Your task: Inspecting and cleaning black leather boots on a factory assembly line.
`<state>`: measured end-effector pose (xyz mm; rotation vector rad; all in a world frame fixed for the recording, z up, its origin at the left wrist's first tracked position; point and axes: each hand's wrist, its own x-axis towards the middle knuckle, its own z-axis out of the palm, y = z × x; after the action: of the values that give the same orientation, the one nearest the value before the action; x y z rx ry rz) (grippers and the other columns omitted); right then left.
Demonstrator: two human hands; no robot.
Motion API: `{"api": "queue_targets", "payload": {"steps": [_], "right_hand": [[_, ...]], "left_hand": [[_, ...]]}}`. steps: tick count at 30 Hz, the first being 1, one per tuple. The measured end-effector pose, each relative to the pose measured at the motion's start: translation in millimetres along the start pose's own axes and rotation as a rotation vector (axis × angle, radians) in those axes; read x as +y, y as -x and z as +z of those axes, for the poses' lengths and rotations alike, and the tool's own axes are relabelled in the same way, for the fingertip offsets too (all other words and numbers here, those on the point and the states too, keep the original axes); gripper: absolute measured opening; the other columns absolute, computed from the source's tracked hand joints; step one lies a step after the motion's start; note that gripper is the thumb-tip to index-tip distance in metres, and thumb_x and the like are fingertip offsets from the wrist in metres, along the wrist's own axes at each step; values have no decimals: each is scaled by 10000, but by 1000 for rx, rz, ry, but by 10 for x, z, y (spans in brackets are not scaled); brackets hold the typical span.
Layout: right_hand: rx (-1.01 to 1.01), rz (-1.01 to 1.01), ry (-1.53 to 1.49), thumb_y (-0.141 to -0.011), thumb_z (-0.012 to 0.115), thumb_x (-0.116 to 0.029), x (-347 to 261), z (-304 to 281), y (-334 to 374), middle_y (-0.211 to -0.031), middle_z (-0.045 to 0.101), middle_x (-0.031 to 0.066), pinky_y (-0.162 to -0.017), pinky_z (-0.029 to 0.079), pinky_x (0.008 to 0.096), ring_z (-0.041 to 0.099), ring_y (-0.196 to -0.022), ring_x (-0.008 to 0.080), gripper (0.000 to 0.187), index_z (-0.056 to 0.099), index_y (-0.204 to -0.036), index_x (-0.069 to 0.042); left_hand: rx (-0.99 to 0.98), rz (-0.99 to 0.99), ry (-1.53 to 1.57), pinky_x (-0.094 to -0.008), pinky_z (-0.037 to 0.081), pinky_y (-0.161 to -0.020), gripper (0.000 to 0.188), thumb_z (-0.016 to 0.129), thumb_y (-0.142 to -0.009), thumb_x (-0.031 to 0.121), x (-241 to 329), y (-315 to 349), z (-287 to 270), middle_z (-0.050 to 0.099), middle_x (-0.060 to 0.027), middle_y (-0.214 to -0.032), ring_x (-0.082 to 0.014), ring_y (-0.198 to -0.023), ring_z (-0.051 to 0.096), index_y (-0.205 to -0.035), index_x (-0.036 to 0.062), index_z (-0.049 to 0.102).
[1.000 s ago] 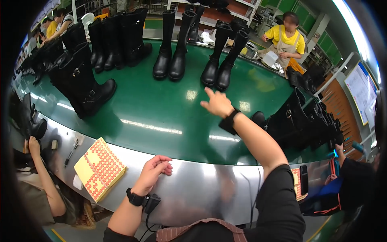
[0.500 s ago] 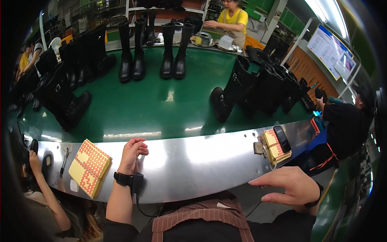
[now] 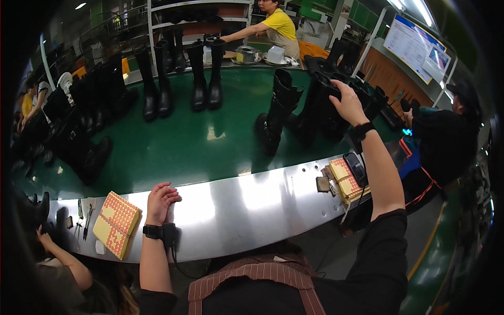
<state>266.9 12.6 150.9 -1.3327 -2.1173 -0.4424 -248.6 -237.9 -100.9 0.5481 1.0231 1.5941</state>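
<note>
My left hand [image 3: 161, 203] rests over the metal ledge [image 3: 231, 226], fingers loosely bent and apart, with nothing in it. My right hand [image 3: 347, 104] is stretched out to the right, at the shaft top of a tall black boot [image 3: 317, 113]. Its thumb and fingers are apart; whether they touch the leather I cannot tell. Just left of that boot, another black boot [image 3: 273, 118] with a buckle stands upright. More boots crowd behind my right hand, partly hidden by it.
Banded stacks of yellow cards with red dots lie at left [image 3: 116, 224] and right [image 3: 344, 177] of the ledge, a black phone [image 3: 355, 167] on the right one. Boot pairs stand on the green table [image 3: 199, 147]. Co-workers sit left and right; another person [image 3: 281, 26] reaches toward a far boot.
My right hand has swung from the ledge's near side up and forward to the boots at right. My left hand stays by the ledge. The far person's arm now extends to a boot.
</note>
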Motion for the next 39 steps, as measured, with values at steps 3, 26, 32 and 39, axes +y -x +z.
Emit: {"api": "queue_targets", "payload": {"steps": [3, 26, 32, 39], "right_hand": [[-127, 52, 68, -857, 649, -167, 214, 297, -196, -1220, 593, 133, -986, 447, 420, 552, -1153, 317, 468, 504, -1299, -118], [-646, 129, 38, -729, 742, -593, -986, 152, -630, -924, 672, 212, -651, 546, 376, 670, -861, 323, 715, 643, -979, 70], [-281, 30, 3, -776, 723, -501, -1343, -58, -303, -826, 665, 236, -744, 518, 438, 659, -834, 382, 559, 669, -808, 55], [-187, -176, -463, -796, 759, -346, -2258, -1141, 448, -722, 670, 145, -609, 496, 353, 666, -650, 283, 372, 685, -886, 7]], "left_hand": [[23, 16, -36, -401, 603, -737, 201, 486, -955, 92, -4, 3, 21, 634, -139, -859, -236, -766, 666, -1127, -9, 504], [34, 64, -43, -307, 598, -712, 192, 492, -977, 77, -36, -20, 29, 619, -116, -913, -197, -780, 656, -1133, -21, 544], [22, 89, -119, -340, 601, -717, 208, 522, -963, 87, -51, 35, 5, 623, -119, -934, -195, -771, 669, -1151, -1, 532], [-409, 552, -866, -404, 264, -1147, 1142, 898, -623, 353, 277, 669, 1405, 290, -169, -1503, -312, -1409, 275, -1504, 78, 224]]}}
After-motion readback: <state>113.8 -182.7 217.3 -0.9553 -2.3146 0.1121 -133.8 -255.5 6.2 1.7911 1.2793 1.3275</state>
